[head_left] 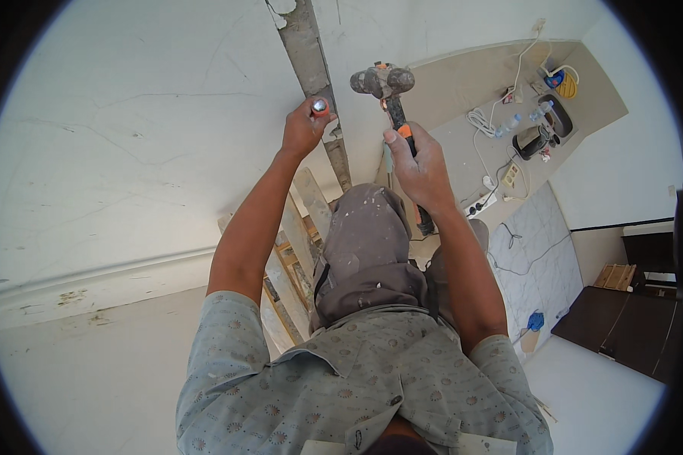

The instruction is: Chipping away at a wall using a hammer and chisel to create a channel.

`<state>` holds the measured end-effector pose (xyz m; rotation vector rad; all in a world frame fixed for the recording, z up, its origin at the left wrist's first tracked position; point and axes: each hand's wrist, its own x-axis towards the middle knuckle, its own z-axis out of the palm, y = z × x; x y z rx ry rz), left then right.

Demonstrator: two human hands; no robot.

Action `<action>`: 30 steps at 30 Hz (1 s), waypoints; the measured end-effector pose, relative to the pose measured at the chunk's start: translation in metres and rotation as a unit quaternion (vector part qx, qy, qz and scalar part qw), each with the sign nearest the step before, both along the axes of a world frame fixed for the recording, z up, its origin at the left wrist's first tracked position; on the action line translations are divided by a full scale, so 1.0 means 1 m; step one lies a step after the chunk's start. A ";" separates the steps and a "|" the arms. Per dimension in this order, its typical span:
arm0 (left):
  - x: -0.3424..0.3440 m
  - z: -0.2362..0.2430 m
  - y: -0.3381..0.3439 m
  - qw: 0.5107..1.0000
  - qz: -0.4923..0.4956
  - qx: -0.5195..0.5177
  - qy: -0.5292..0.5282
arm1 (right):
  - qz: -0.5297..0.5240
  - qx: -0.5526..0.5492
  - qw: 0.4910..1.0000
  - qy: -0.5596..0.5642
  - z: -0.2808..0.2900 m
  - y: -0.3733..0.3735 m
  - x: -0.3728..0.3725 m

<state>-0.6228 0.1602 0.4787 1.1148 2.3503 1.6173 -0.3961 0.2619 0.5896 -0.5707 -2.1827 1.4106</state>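
Note:
My left hand [303, 133] is closed round a chisel [320, 106] with an orange-red grip, its shiny metal end facing me. It is against a grey channel [305, 57] cut into the white wall; the chisel's tip is hidden behind the hand. To its right, my right hand [423, 171] grips a hammer [396, 110] by its black and orange handle. The dusty, double-faced hammer head is raised beside the chisel, apart from it. Dust coats my right thumb.
A wooden slatted platform [292, 243] is under my legs. On the counter [448, 140] at right are a kettle [531, 142], plastic bottles [508, 125], a white cable coil [479, 121], a power strip [482, 205] and a sink [558, 114]. Dark cabinets [630, 326] stand lower right.

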 end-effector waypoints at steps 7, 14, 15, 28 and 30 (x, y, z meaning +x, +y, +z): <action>0.001 -0.002 0.008 0.998 0.022 -0.046 0.025 | 0.016 -0.010 0.974 0.227 -0.029 -0.016 -0.029; 0.005 0.009 0.015 0.999 0.009 -0.036 0.023 | 0.010 0.030 0.998 -0.048 -0.026 0.003 -0.047; 0.005 0.007 0.014 0.998 0.008 -0.067 -0.010 | 0.020 0.009 1.000 0.013 -0.022 0.004 -0.042; 0.016 -0.047 0.000 0.998 -0.007 -0.048 0.041 | 0.043 0.074 0.995 -0.055 -0.066 0.008 -0.046; 0.019 -0.051 -0.003 0.997 0.043 -0.059 -0.032 | 0.049 0.034 0.998 -0.037 -0.068 0.007 -0.024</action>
